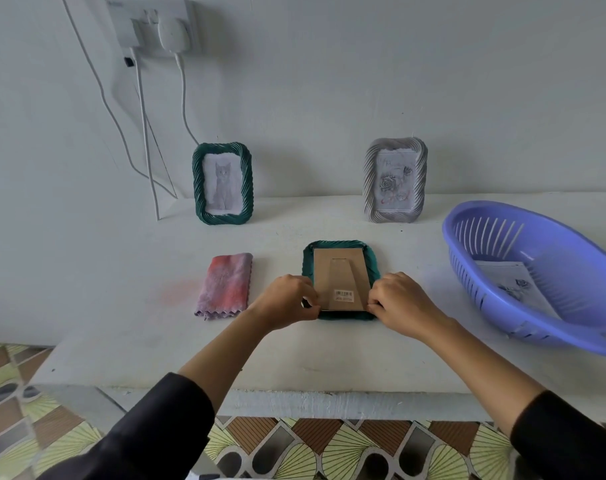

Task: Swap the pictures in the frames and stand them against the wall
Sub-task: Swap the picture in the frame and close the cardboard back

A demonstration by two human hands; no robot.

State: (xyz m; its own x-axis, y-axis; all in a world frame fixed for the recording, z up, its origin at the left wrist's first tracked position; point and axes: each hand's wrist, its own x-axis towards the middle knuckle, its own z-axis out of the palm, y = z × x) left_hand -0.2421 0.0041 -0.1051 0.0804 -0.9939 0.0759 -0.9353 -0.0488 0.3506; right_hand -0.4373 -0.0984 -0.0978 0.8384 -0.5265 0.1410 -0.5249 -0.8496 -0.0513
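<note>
Remotely, I watch both hands work on the face-down green frame (339, 244), which lies flat mid-table (294, 358), its brown cardboard backing (341, 277) facing up. The left hand (287, 301) curls its fingers round the frame's 7 o'clock corner. The right hand (403, 304) pinches the 5 o'clock corner, fingertips on the backing's edge. At 11 o'clock from it a cat-picture green frame (222, 183) leans on the wall (329, 98); at 1 o'clock stands a grey frame (395, 180) with a rose drawing. A folded pink cloth (224, 285) lies at 9 o'clock, and a purple basket (467, 251) holding a printed sheet (512, 282) at 3 o'clock.
</note>
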